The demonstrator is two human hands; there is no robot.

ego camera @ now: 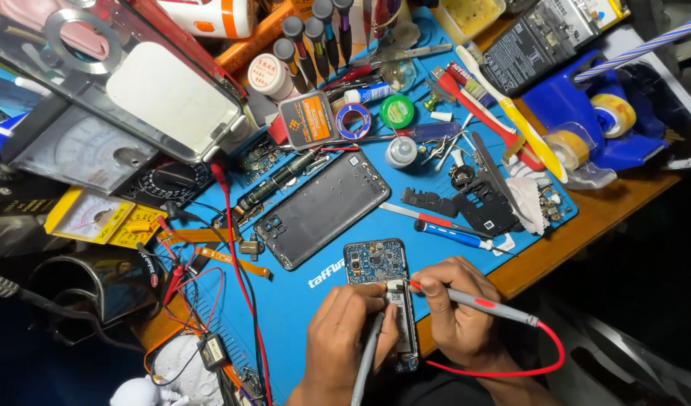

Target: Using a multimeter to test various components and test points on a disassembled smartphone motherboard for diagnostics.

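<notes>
An opened phone (377,265) with its circuit board bare lies on the blue work mat (300,301), near the front edge. My left hand (344,331) rests on the phone's lower half and grips a grey-black test probe (366,361). My right hand (458,308) holds a grey probe with a red lead (490,307), its tip touching the phone near the middle. The phone's lower end is partly hidden under my hands.
A dark phone back cover (323,209) lies above the phone. Screwdrivers (451,234), black plastic parts (477,204), solder spools (397,111), a toothbrush (511,113), a yellow multimeter (97,218), red wires (236,263) and tape rolls (612,113) crowd the desk.
</notes>
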